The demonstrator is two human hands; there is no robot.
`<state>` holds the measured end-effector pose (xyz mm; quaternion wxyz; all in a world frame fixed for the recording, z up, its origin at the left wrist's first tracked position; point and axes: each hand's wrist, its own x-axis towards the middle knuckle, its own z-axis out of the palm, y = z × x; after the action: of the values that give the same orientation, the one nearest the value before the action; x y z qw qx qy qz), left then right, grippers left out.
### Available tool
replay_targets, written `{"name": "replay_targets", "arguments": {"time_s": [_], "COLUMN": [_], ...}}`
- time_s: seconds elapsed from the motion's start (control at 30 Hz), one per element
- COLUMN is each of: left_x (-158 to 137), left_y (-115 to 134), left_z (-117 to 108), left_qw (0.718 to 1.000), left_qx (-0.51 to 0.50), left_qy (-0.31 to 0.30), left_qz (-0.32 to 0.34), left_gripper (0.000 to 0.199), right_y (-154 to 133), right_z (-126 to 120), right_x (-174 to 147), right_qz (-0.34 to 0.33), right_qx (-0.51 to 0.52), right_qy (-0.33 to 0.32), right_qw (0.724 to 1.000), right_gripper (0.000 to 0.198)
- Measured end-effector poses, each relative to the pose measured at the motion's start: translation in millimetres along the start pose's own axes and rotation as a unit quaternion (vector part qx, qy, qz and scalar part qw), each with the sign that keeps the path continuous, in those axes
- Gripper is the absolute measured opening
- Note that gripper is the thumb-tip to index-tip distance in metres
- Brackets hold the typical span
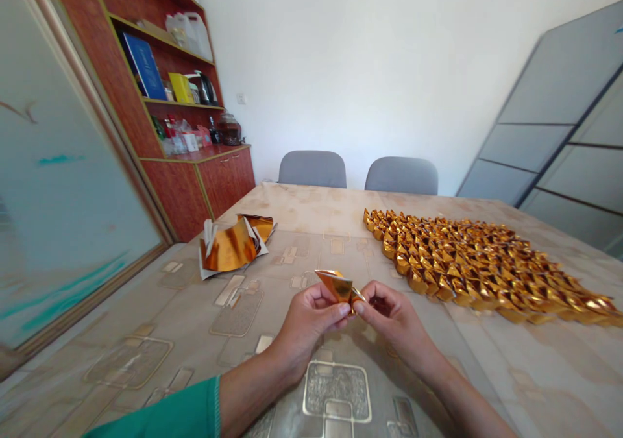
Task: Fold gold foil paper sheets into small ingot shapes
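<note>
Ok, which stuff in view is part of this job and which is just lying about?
Part of it, by the look of it:
- foil piece, in the fingers
- loose foil sheets, left
- folded pieces in rows, right
- table

Just about:
- chairs
- jugs, blue item, jar on the shelving

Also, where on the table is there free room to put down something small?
Free: the tablecloth between the foil sheets and folded gold pieces, beyond the held piece; also left of the left hand, nearer than the foil sheets. Crowded: beyond the right hand, where the folded gold pieces stand packed.
</note>
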<state>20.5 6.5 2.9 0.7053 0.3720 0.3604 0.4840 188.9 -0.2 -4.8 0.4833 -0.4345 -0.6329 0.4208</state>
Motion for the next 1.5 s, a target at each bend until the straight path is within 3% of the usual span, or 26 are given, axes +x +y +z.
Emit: {"name": "replay_targets", "arguments": {"time_s": [0.37, 0.77, 1.03, 1.5], "left_x": [3.3, 3.6, 1.2, 0.5], "left_y": [-1.8, 2.4, 3.0, 0.7], "left_z": [-5.3, -7.8, -7.5, -7.3], "left_qw": [0.999, 0.998, 0.996, 0.991], "left_qx": [0.022, 0.003, -0.014, -0.013], "left_qy": [-0.014, -0.013, -0.019, -0.028], "left_qz": [-0.02, -0.064, -0.083, -0.133], "left_gripper": [0.035, 0.04, 0.039, 0.041], "right_y": [-3.1, -6.8, -6.6, -2.7], "right_z": [0.0, 1.2, 1.2, -0.1], "right_x": [-2.7, -3.5, -5.4, -3.2], "right_qz": [-0.03, -0.053, -0.039, -0.03], "right_qx": [-0.157, -0.195, -0.154, -0.177], "right_qy": [0.013, 0.011, 0.011, -0.017], "right_qw": [0.987, 0.979, 0.987, 0.984], "right_gripper": [0.019, 0.011, 0.015, 0.02]}}
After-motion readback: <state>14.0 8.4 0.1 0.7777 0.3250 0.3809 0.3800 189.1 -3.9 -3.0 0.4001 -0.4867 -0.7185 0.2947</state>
